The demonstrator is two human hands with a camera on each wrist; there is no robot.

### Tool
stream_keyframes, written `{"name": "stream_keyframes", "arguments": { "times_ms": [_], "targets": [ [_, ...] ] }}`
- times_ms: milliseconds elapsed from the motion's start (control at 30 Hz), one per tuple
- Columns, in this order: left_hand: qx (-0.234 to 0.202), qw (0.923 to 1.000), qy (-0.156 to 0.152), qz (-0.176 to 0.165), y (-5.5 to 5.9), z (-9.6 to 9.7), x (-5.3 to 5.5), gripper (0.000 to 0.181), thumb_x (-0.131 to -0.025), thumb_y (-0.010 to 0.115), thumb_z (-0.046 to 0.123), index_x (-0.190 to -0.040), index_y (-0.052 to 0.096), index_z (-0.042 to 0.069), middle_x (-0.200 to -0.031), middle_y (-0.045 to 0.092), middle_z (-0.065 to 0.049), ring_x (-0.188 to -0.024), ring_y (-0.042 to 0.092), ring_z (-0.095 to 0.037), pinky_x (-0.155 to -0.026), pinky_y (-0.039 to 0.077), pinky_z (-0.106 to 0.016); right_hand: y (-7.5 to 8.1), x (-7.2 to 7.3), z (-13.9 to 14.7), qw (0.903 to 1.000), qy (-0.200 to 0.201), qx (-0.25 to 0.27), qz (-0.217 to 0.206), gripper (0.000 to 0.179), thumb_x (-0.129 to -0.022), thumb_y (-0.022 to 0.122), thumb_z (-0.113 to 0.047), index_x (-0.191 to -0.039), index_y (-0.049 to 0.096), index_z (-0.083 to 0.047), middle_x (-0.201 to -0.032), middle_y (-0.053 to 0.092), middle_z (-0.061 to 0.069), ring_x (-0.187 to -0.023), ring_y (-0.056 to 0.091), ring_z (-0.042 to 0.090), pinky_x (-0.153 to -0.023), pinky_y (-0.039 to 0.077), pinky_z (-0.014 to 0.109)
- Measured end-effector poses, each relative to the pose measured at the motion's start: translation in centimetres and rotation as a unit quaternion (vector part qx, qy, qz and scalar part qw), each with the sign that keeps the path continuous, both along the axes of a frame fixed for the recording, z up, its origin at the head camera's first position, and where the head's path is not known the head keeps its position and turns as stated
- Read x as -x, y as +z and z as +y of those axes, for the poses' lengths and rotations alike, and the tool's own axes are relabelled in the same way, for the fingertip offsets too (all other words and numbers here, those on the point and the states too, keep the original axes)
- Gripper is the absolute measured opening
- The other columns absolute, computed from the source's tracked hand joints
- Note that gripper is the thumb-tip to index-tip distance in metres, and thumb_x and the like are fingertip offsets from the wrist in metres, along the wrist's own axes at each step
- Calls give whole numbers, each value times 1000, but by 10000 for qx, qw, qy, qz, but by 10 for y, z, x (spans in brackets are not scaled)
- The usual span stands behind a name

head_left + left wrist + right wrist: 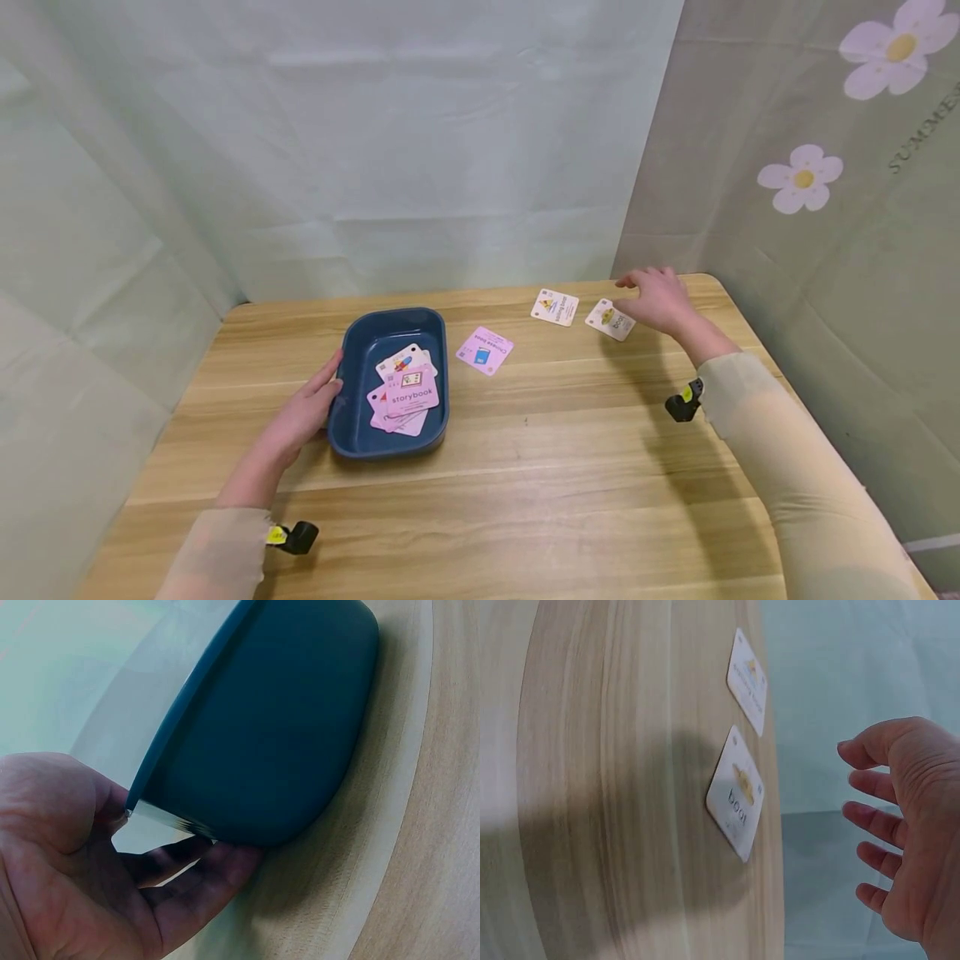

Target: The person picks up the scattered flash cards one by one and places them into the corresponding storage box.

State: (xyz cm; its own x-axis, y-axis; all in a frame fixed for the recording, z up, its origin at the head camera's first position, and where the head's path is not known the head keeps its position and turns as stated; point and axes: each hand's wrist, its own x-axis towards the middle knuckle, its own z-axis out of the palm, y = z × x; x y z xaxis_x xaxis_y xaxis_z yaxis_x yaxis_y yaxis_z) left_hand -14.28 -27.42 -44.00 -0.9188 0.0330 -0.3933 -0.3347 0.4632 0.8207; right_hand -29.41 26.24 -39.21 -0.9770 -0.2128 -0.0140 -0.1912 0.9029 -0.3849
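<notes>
My left hand (303,410) holds the left side of a dark blue plastic tub (350,446). In the left wrist view its thumb is at the rim and its fingers reach under the wall. Inside the tub lies a loose pile of picture cards, with a pink "storybook" card (412,392) on top. My right hand (660,300) hovers above the table's far right, fingers loosely bent and holding nothing. Just below it, a white "boat" card (609,320) lies flat, its right corner partly hidden in the head view. Beside that rests a white "sailing boat" card (555,307).
A pink "Chinese book" card (485,351) lies right of the tub. The wooden table (525,500) runs back to a pale curtain (420,150); a flowered curtain (810,275) hangs along the right. Black wrist cameras sit on both sleeves.
</notes>
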Motion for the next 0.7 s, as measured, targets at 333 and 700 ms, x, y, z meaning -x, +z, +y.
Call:
{"name": "stream_keyframes", "arguments": {
  "times_ms": [333, 700],
  "targets": [
    [-17, 10000, 24, 19, -1, -1, -1, 58, -112, 28, 33, -163, 2, 40, -171, -5, -14, -152, 3, -49, -108, 27, -71, -19, 5, 13, 9995, -89, -167, -261, 53, -94, 66, -34, -136, 60, -2, -141, 54, 25, -127, 35, 48, -103, 27, 66],
    [-64, 10000, 60, -22, -1, -2, -1, 58, -112, 29, 33, -163, 2, 41, -171, -7, -12, -152, 2, -49, -106, 29, -72, -27, 3, 19, 9984, -149, -270, -469, 58, -96, 65, -38, -139, 57, -1, -141, 52, 27, -124, 37, 50, -100, 30, 67]
  ]
}}
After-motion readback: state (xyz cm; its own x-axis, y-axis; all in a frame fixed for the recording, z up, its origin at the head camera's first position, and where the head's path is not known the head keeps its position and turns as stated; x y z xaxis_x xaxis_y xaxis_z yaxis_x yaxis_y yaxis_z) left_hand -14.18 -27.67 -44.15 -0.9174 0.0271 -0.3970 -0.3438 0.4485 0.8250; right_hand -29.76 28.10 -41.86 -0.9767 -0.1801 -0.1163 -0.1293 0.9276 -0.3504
